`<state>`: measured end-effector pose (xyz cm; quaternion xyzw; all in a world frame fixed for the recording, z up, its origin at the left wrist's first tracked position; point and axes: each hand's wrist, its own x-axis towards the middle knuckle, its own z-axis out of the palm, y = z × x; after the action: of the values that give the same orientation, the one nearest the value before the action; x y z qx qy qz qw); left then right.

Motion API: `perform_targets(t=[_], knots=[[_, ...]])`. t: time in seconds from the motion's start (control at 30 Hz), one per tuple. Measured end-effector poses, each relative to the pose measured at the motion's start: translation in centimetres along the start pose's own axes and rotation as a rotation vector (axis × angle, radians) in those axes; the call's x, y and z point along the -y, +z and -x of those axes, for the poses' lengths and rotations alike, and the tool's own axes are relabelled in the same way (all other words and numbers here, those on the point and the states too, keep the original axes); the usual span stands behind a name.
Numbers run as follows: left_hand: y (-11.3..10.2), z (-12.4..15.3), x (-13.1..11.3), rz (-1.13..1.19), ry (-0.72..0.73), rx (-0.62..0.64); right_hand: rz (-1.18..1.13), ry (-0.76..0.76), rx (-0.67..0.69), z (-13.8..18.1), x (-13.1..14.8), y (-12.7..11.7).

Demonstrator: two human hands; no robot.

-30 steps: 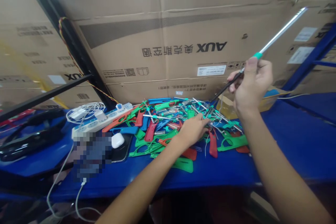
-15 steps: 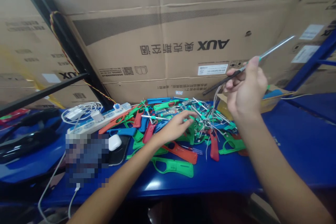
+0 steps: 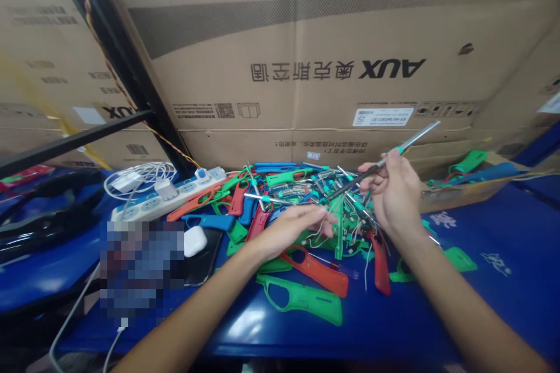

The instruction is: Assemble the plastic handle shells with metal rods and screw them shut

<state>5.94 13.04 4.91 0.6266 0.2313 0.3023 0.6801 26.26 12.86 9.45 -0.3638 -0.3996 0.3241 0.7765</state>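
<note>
My right hand (image 3: 396, 192) is closed round a slim metal tube (image 3: 419, 136) with a green collar, resembling a lighter nozzle, which points up to the right. A dark slim rod (image 3: 352, 183) slopes down to the left from the same fingers. Thin pale wires (image 3: 336, 205) hang below the rod. At their lower end, my left hand (image 3: 304, 222) has its fingers pinched together on the wires. Beneath both hands lies a heap of metal tubes (image 3: 289, 189) with green collars. Green lighter shells (image 3: 312, 303), an orange lighter shell (image 3: 326, 275) and a red lighter shell (image 3: 380, 265) lie in front.
A power strip (image 3: 149, 204) with white plugs and cables stands at the left. Nearby are a white earphone case (image 3: 195, 241) and a dark phone (image 3: 203, 268). An open carton (image 3: 464, 192) of coloured parts sits at the right. A large cardboard box (image 3: 315, 29) walls the back of the blue table (image 3: 271, 335).
My right hand has come down and slightly left with the tube, towards the heap. My left hand has moved a little right and down and now pinches the wires. The view has shifted.
</note>
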Motion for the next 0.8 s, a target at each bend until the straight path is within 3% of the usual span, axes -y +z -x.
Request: perform_targets(t=[0.57, 0.8], knots=[[0.1, 0.4, -0.2, 0.014, -0.031, -0.022, 0.094, -0.065, 0.073, 1.9, 0.1, -0.2], [-0.4, 0.1, 0.5, 0.003, -0.02, -0.096, 0.068, 0.02, 0.119, 1.9, 0.0, -0.2]])
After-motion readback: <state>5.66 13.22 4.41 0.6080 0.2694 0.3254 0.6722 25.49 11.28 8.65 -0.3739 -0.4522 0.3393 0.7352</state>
